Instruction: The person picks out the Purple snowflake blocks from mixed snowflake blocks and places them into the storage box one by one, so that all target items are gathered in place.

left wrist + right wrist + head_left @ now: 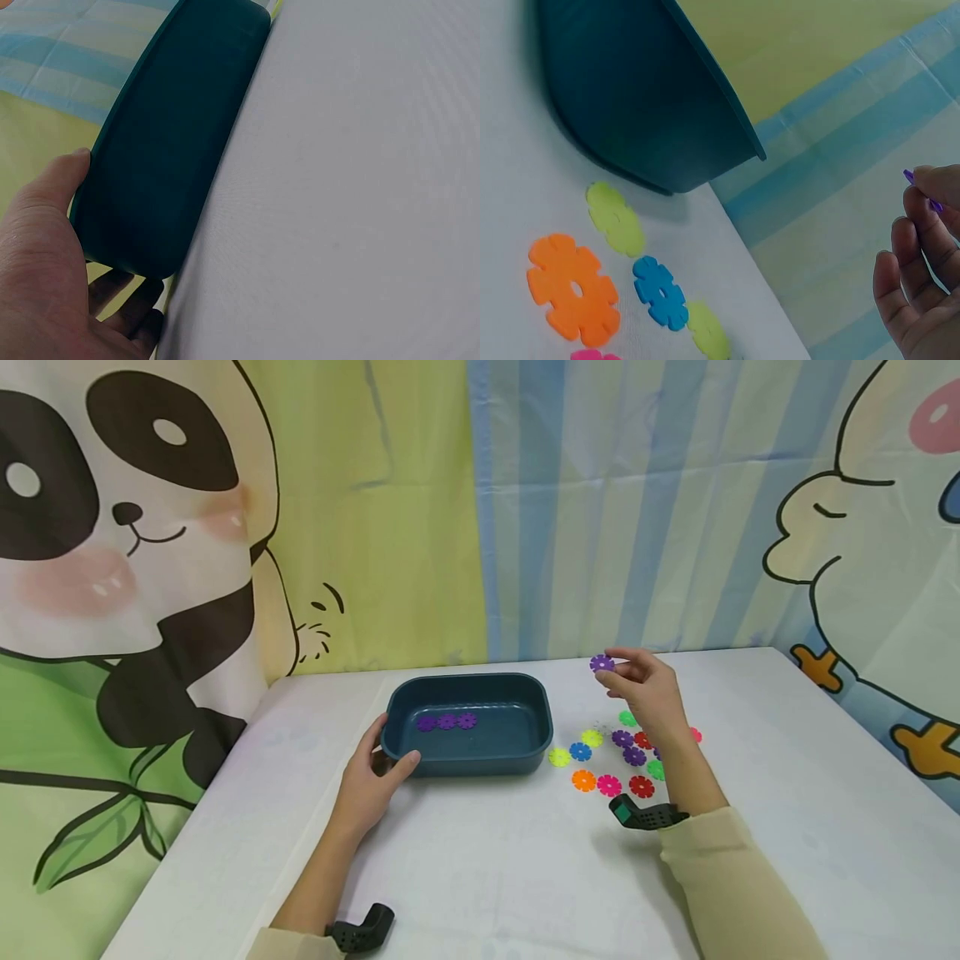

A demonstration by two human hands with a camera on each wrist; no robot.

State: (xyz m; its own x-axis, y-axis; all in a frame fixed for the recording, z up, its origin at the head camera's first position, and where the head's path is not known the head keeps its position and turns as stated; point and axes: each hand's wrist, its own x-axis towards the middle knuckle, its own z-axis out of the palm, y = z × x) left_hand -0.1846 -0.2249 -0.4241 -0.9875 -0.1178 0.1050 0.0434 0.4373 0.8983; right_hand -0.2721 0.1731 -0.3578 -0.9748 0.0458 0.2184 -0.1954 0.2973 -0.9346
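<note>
My right hand (648, 695) pinches a purple flower-shaped plastic disc (602, 663) between thumb and fingertips, raised over the far part of the table. In the right wrist view the purple disc (922, 190) shows almost edge-on, with the other fingers loosely bent. My left hand (369, 787) grips the left end of a dark teal plastic basin (468, 767), thumb on the near rim and fingers round the end. Inside the basin, three purple discs (447, 722) lie in a row. The left wrist view shows the thumb (69, 176) against the rim.
Several notched discs lie on the white table (480, 868) right of the basin, including an orange disc (583, 781), a blue disc (581, 752), a red disc (642, 787) and a purple disc (634, 755). A cartoon-printed curtain (390, 568) hangs behind the table.
</note>
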